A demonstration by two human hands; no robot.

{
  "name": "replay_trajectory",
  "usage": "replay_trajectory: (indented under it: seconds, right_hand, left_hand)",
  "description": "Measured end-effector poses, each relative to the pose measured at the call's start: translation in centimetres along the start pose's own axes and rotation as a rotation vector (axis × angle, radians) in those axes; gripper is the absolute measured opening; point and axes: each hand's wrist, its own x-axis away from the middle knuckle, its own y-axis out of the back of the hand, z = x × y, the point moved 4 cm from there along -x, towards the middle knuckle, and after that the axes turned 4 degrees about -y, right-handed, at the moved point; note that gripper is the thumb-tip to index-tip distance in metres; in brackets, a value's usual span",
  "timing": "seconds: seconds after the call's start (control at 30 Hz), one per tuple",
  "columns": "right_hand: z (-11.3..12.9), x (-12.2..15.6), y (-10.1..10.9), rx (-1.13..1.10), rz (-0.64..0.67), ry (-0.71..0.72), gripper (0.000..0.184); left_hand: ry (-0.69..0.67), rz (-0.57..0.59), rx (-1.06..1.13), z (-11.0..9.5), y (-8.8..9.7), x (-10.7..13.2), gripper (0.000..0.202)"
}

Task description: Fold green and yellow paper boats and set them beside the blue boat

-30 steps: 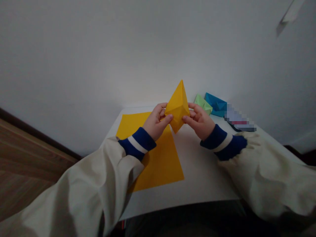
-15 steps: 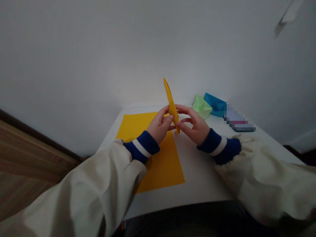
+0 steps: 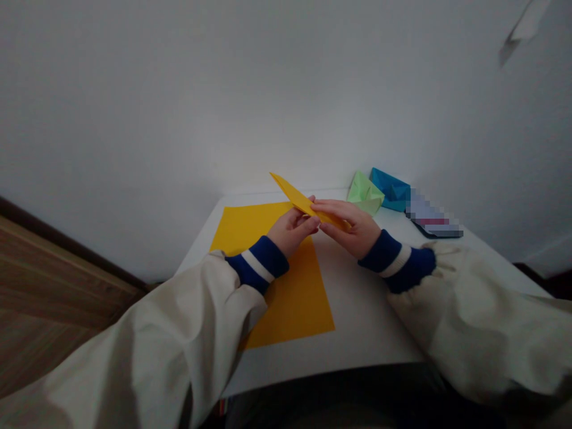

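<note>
Between my two hands is a folded piece of yellow paper (image 3: 290, 193), tilted, its pointed end toward the upper left. My left hand (image 3: 291, 230) grips it from below, with the thumb along its near edge. From the right, my right hand (image 3: 351, 223) pinches its lower end, fingers on top and thumb in front. Part of the folded paper is hidden by the fingers. Under my left hand and sleeve, a larger flat yellow sheet (image 3: 295, 304) lies on the white table.
A light green folded paper boat (image 3: 364, 193) and a blue folded paper boat (image 3: 391, 189) sit at the table's back right. Beside them lies a phone (image 3: 433, 217) with a blurred screen. A white wall (image 3: 277, 89) rises behind the table (image 3: 357, 333); wooden furniture (image 3: 53, 298) stands at left.
The folded yellow paper has tipped from nearly upright to a flatter slant, its point swinging left and down. My right hand's fingers have closed over its lower end.
</note>
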Motion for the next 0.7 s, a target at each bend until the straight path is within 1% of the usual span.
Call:
replay_trajectory:
  seconds: [0.13, 0.3, 0.4, 0.53, 0.63, 0.7]
  right_hand:
    - [-0.14, 0.15, 0.02, -0.025, -0.004, -0.041, 0.028]
    - [-0.42, 0.37, 0.01, -0.15, -0.035, -0.179, 0.023]
    - [-0.46, 0.42, -0.07, -0.191, -0.017, -0.213, 0.021]
    - [-0.27, 0.37, 0.06, -0.196, -0.015, -0.189, 0.015]
    - [-0.05, 0.31, 0.3, -0.127, -0.036, -0.137, 0.012]
    - [-0.01, 0.28, 0.4, -0.09, -0.037, -0.121, 0.012]
  left_hand:
    - [-0.015, -0.008, -0.047, 0.1, -0.03, 0.0, 0.058]
    - [-0.078, -0.032, -0.14, 0.29, 0.3, -0.08, 0.062]
    - [-0.077, -0.04, -0.176, 0.43, 0.59, -0.07, 0.064]
    - [-0.099, -0.025, -0.176, 0.44, 0.7, -0.04, 0.066]
    - [-0.103, 0.023, -0.103, 0.46, 0.44, 0.04, 0.068]
    - [-0.075, 0.05, -0.047, 0.52, 0.23, 0.14, 0.07]
